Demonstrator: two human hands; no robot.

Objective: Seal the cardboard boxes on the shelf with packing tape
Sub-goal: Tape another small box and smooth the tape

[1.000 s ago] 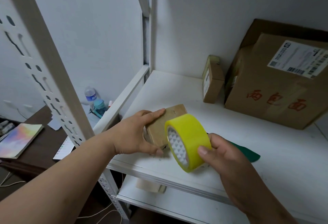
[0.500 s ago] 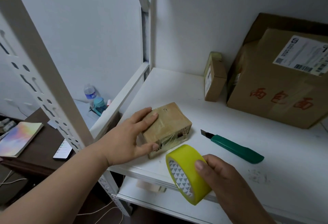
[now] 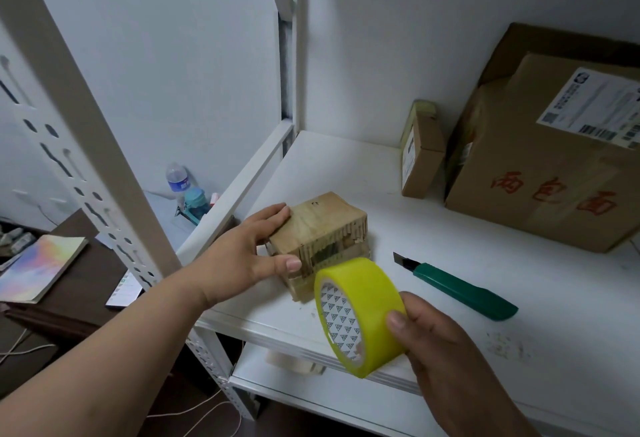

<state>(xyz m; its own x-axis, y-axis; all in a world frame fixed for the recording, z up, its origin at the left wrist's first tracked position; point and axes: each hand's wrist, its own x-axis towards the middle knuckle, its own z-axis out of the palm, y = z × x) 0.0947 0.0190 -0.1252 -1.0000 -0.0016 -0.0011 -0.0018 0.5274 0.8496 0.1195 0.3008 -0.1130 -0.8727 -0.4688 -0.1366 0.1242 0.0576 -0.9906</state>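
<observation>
A: Left hand [image 3: 242,256] has the small box [image 3: 320,239] near the shelf [image 3: 571,315] front, fingers flat on top, thumb pressing the near face. A clasp more than a real clamp.

B: So that box could skid if the tape drags on it?

A: That's my worry. It looks light, and the near face is already ragged with old tape. A hard pull might tip it off the edge.

B: And the roll?

A: Tape [image 3: 360,315] is pinched in the right hand [image 3: 446,353], thumb on the outer band, just in front of the box. I can't see a free end; hunting for it one-handed could cost the grip.

B: The knife?

A: Knife [image 3: 460,286] lies just right, blade out, toward the box. A careless reach meets that. Beyond it the flat box [image 3: 420,159] and big box [image 3: 554,166] wait at the back.
</observation>
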